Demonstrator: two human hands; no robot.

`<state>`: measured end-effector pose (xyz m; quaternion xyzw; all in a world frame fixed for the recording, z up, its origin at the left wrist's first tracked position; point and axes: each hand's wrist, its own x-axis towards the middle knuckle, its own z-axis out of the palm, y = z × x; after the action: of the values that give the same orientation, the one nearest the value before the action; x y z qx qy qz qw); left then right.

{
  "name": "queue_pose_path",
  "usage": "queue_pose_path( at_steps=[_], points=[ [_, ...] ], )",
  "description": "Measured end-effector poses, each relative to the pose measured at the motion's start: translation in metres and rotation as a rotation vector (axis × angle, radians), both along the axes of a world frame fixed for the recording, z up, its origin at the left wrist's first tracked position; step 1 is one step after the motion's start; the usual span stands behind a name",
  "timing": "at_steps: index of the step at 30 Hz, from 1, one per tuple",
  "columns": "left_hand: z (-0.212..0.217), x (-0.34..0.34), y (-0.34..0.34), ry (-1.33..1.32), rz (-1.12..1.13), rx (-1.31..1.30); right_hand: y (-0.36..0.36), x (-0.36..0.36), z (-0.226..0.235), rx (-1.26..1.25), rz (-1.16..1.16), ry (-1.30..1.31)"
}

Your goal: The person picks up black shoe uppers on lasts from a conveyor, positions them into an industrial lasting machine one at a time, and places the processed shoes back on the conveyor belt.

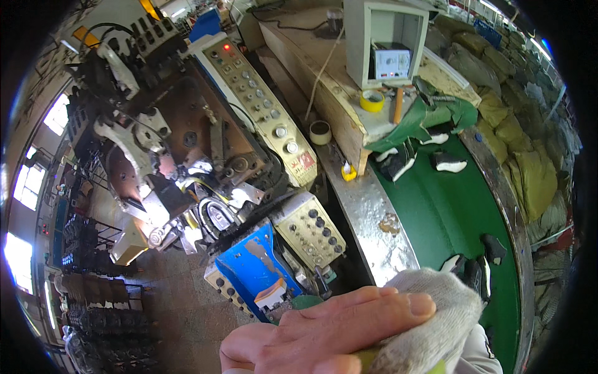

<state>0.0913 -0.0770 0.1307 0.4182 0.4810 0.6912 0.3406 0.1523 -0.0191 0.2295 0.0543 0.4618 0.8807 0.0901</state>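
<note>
My bare left hand [336, 330] reaches in from the lower edge, its fingers pointing right. It presses against a grey knitted glove [445, 296], with one long digit lying across the glove's top and the others partly hidden. The glove appears to be on my right hand [430, 318], rounded at its far end; its fingers cannot be made out. A bit of yellow fabric shows at the bottom of the glove. Just beyond my hands is a machine with a blue, chipped panel [246, 265] and a beige knob box [309, 230].
A metal ledge [377, 218] borders a green conveyor belt [445, 199] carrying several black-and-white shoes [448, 162]. A wooden bench [349, 109] holds a yellow tape roll [372, 101] and a grey cabinet [358, 47]. Filled sacks [523, 162] line the right. Machine arms [128, 146] rise at left.
</note>
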Motion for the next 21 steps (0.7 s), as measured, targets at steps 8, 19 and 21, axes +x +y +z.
queue_pose_path(
  at_steps=[8, 19, 21],
  points=[
    [-0.018, -0.002, 0.026, -0.038, 0.143, -0.124, 0.050, -0.010, -0.018, -0.388, -0.023, -0.030],
    [-0.042, -0.019, 0.123, -0.080, 0.279, -0.283, 0.218, -0.022, -0.116, 1.093, 0.184, -0.312],
    [-0.041, -0.038, 0.138, -0.090, 0.371, -0.361, 0.264, -0.032, -0.148, 1.658, 0.222, -0.368]
  ],
)
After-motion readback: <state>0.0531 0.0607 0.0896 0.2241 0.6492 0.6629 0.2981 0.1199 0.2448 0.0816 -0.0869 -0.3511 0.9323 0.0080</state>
